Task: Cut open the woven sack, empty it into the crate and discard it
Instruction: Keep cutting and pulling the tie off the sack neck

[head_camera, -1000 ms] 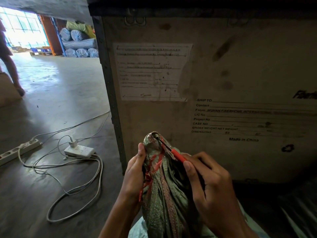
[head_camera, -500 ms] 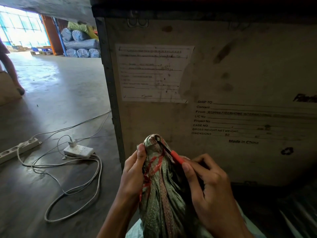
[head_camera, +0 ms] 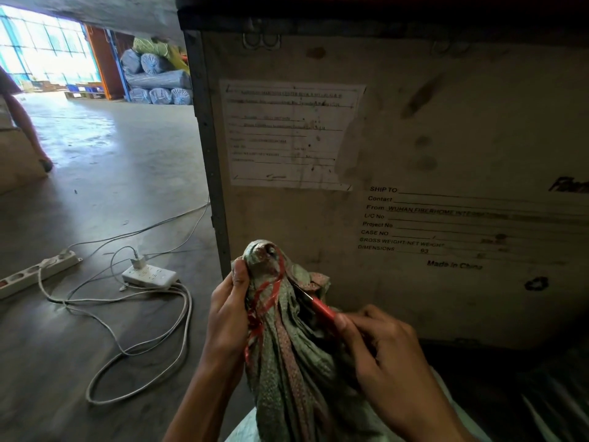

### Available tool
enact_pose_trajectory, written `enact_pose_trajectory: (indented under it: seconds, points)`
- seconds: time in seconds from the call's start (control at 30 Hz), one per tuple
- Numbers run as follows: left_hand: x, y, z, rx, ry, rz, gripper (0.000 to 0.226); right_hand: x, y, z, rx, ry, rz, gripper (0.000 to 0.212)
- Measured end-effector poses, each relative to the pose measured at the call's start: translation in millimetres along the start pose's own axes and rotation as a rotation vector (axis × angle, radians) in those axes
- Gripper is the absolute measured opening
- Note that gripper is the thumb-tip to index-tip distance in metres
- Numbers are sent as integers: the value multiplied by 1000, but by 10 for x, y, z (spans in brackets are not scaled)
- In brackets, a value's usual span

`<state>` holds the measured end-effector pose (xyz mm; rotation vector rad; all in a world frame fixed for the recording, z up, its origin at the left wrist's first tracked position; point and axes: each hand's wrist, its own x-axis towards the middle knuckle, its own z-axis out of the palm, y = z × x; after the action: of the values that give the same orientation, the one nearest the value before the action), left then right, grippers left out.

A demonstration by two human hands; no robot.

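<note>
A green woven sack with pinkish stripes stands bunched at its neck, low in the middle of the head view. Red string is wound around the neck. My left hand grips the neck's left side just below the top. My right hand holds a red-handled cutter, its dark blade pushed into the folds on the neck's right side. Right behind the sack rises the side wall of a large wooden crate with printed shipping text.
A paper label is stuck on the crate wall. Two white power strips and looping cables lie on the concrete floor at left. A person's leg is at far left; wrapped rolls are stacked far back.
The cutter has slid down from the top of the neck to its right side, and a flap of sack fabric has come loose there. My left hand keeps its grip.
</note>
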<state>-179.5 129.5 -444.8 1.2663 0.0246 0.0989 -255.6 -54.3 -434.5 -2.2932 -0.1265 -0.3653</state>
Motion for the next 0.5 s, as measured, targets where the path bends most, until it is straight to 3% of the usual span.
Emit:
enact_pose_trajectory:
  seconds: [0.17,0.3,0.4,0.5]
  points:
    - [-9,6,40,-112,-3,-106,47,4,-21,-185,243,111,86,37]
    - [-30,-24,71,-191,-144,-225,43,23,10,-230,345,238,117,48]
    - [-72,-58,117,-220,-269,-288,37,44,36,-209,423,185,178,56]
    - [-114,-106,160,-171,-359,-289,41,45,-4,-212,474,53,244,38]
